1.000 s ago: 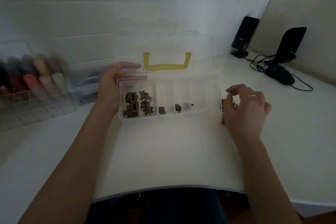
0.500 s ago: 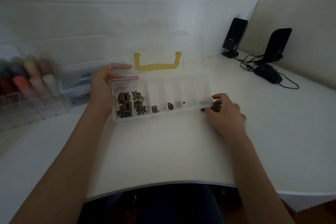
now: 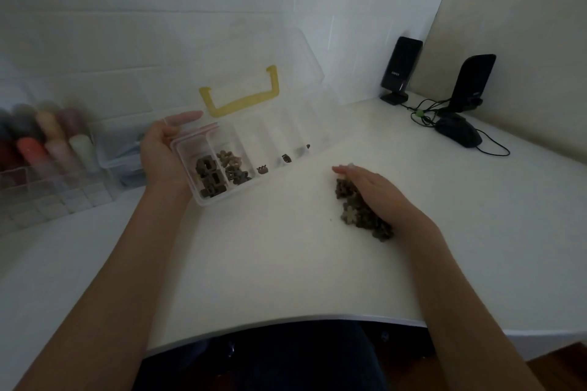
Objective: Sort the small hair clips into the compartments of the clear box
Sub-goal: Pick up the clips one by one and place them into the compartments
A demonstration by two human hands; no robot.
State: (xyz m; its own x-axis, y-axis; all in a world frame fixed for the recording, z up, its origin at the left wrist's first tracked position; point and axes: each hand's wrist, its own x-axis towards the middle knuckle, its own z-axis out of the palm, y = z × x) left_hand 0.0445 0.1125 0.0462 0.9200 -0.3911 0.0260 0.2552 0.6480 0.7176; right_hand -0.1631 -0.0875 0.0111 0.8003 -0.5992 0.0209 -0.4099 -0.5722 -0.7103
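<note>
The clear box (image 3: 203, 200) lies on the white table, turned at an angle, its lid with a yellow handle (image 3: 241, 102) standing open behind it. My left hand (image 3: 160, 154) grips the box's left end. Dark clips fill the leftmost compartment (image 3: 209, 177) and the second one (image 3: 234, 167); single clips lie in the third (image 3: 262, 170) and fourth (image 3: 286, 158). To the right of the box, a pile of loose hair clips (image 3: 357, 211) rests on the table. My right hand (image 3: 379, 192) lies flat on its edge against the pile's right side, fingers straight, holding nothing.
A clear organiser with coloured rolls (image 3: 47, 144) and a small clear tub (image 3: 120, 151) stand at the left. Two black speakers (image 3: 401, 70) (image 3: 474, 82), a mouse (image 3: 458, 134) and cables occupy the back right corner. The table's front edge (image 3: 286, 324) curves near my body.
The box has swung so its right end points further back. My right hand has moved from the box's right end toward me, and the pile of clips now shows beside it.
</note>
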